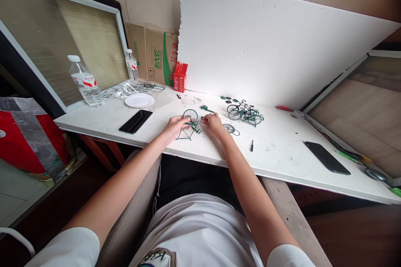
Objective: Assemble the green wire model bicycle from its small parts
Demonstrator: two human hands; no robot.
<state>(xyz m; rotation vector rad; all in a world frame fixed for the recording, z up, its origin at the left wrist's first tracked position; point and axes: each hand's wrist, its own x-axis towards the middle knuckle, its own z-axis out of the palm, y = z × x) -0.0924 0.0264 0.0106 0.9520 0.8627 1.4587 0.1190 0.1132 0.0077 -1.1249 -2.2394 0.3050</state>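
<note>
Near the table's front edge, my left hand (175, 128) is closed on a partly assembled green model bicycle (185, 134), its one spoked wheel uppermost. My right hand (213, 124) is just to the right of it, fingertips pinched together low over the tabletop among tiny dark parts; what they hold is too small to make out. A loose spoked wheel (229, 128) with a thin ring lies right of that hand. Beyond my hands is a green plastic piece (207, 109). Two assembled model bicycles (246, 113), dark and green, stand close together farther right.
A black phone (135, 121), a white plate (139, 100) and a water bottle (86, 81) are on the left. Small screwdriver (252, 146) and black case (327, 157) lie on the right. A white foam board (266, 41) leans behind, beside a red box (180, 76).
</note>
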